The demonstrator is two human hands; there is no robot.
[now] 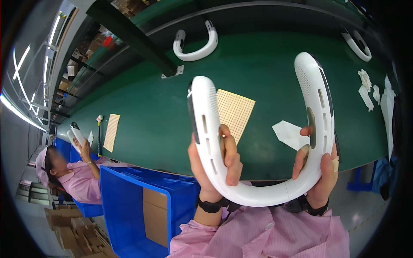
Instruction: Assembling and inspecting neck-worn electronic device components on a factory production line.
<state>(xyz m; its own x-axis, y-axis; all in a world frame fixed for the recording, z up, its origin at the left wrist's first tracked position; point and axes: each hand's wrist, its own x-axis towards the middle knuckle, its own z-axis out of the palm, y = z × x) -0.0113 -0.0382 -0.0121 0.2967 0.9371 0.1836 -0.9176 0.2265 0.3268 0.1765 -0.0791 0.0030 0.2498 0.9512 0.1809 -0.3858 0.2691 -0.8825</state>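
A white U-shaped neck fan [262, 195] is held up in front of me, its curve toward my body and both ends pointing away. Rows of small holes and long slots show on its arms. My left hand [200, 172] is wrapped round the left arm of the fan. My right hand [323, 180] grips the right side near the bend, some fingers inside the curve; tape or bandage shows on its fingers. Beyond the fan, a yellow sheet of round dots [237, 109] and a white piece of paper [287, 133] lie on the green table [172, 116].
Another neck fan [195, 55] lies far back; a third [359, 46] sits at far right. Crumpled white scraps [365, 86] are on the right. A blue bin [107, 206] stands at lower left. A co-worker [77, 176] handles a white device [76, 138]. A green post [133, 38] rises from the table.
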